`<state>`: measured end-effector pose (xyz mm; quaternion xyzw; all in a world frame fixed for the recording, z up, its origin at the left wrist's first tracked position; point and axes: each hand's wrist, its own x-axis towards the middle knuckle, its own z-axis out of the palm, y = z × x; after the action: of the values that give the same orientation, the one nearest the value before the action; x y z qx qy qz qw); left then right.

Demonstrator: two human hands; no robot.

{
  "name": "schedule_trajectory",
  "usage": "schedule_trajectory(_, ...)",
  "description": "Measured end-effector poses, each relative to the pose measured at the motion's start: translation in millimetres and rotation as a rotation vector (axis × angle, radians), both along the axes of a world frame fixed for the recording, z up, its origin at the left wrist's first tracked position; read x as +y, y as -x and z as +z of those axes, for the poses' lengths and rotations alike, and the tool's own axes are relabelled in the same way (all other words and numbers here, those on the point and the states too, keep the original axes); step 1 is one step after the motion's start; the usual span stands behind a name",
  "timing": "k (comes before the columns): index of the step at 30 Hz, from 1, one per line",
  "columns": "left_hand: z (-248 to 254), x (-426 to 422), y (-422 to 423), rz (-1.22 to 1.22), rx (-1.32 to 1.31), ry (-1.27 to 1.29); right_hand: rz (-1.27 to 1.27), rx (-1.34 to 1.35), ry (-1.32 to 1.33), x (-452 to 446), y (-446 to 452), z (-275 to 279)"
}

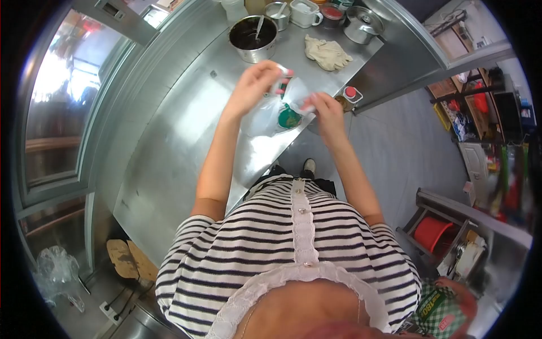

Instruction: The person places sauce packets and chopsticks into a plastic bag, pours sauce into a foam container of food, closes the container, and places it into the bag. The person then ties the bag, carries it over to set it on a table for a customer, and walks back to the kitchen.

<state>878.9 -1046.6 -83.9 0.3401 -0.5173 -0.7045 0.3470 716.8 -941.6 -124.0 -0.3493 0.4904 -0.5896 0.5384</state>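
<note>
Between my two hands hangs a thin, clear plastic bag (262, 120) with a green print, held over the front edge of the steel counter (169, 152). My left hand (253, 89) pinches the bag's upper left part, fingers closed. The upper right part is gripped by the fingertips of my right hand (329, 116). What is inside the bag, if anything, I cannot make out. Just beyond my left hand stands a metal pot (257, 55) of dark sauce with a spoon in it.
A crumpled cream cloth (327, 53) lies near the counter's right edge, by a lidded steel pot (363, 25). Several containers line the back, including a white tub (305, 12). A red-capped jug (351, 95) is beyond the edge. A red bucket (433, 234) sits at lower right.
</note>
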Motion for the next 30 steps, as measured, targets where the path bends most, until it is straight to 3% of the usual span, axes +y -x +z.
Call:
schedule_trajectory(2,10.8,12.6,17.0,-0.175,-0.099,0.415,-0.074,-0.072,0.018,-16.2,-17.8,34.3)
schedule_trajectory(3,18.7,12.4,21.6,-0.188,-0.096,0.423,-0.136,-0.153,0.033,-22.3,-21.7,47.5)
schedule_trajectory(5,39.8,11.3,30.3,-0.010,-0.311,1.225,-0.159,-0.157,0.087,-28.3,-19.5,61.1)
schedule_trajectory(7,66.9,13.2,41.4,-0.016,-0.371,1.253,-0.187,-0.146,0.129,-25.3,-2.8,71.1)
schedule_trajectory(9,81.0,1.7,52.8,-0.172,-0.352,0.976,0.097,-0.029,0.085,-14.4,27.2,87.3)
schedule_trajectory(10,81.2,-5.6,61.5,-0.184,-0.294,0.809,0.001,0.036,0.053,-6.1,35.0,100.5)
schedule_trajectory(13,55.0,16.8,119.0,-0.358,-0.022,0.816,-0.011,0.167,0.101,21.7,85.4,125.9)
schedule_trajectory(14,41.4,28.4,142.8,-0.407,-0.148,1.073,-0.021,0.195,0.137,31.7,101.3,137.2)
schedule_trajectory(15,32.1,42.8,166.8,-0.430,-0.123,1.092,-0.055,0.209,0.147,44.5,118.4,144.5)
schedule_trajectory(17,23.1,74.6,211.5,-0.272,-0.326,1.187,-0.100,0.248,0.116,76.4,151.0,160.5)
schedule_trajectory(19,20.2,106.9,256.0,-0.327,-0.264,1.231,-0.210,0.250,0.110,111.7,190.1,167.3)
schedule_trajectory(25,12.7,219.3,398.8,-0.394,0.009,1.358,-0.428,-0.047,0.058,235.4,325.2,174.3)
schedule_trajectory(28,8.5,244.6,465.4,-0.531,-0.095,1.336,-0.511,0.035,0.027,260.3,378.8,165.6)
schedule_trajectory(30,13.4,251.5,492.3,-0.607,-0.012,1.211,-0.424,0.303,-0.032,263.0,407.4,146.7)
